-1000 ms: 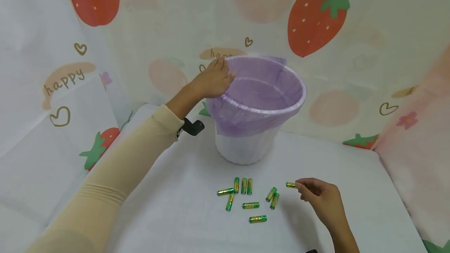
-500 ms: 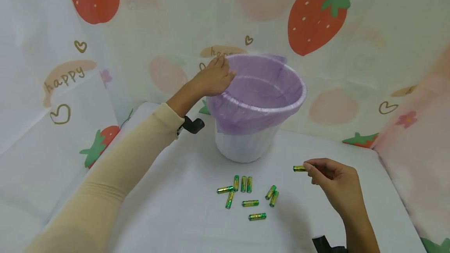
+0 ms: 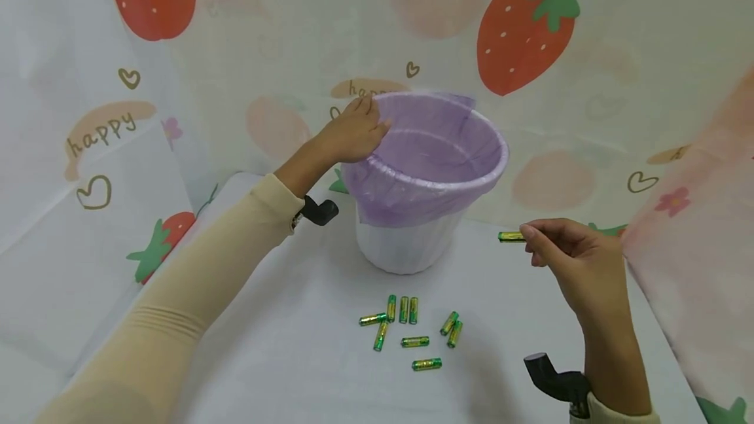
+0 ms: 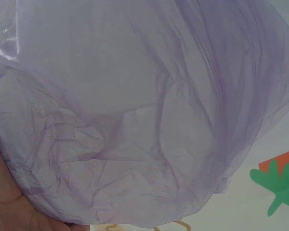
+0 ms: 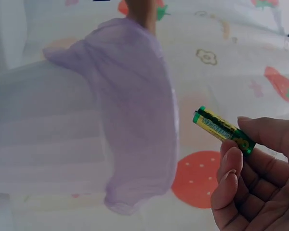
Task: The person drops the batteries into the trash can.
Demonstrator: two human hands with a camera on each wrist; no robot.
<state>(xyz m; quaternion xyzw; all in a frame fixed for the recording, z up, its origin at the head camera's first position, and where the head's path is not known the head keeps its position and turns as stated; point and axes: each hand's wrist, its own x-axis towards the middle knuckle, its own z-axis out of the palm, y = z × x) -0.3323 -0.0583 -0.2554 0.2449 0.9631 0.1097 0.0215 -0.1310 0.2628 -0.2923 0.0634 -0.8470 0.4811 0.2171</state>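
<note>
A white trash can stands on the table, lined with a purple trash bag folded over its rim. My left hand holds the can's left rim through the bag, its thumb toward the opening; in the left wrist view part of that hand lies against the bag. To the right of the can, my right hand is raised and pinches a green and yellow battery between thumb and fingers. The right wrist view shows this battery sticking out from the fingertips, apart from the bag.
Several more batteries lie loose on the white tabletop in front of the can. A strawberry-patterned cloth hangs behind and at both sides. A black wrist mount sits on my right wrist.
My right hand has lifted the battery off the table area, moving up and slightly right. The left hand stays on the rim, and the loose batteries lie as before.
</note>
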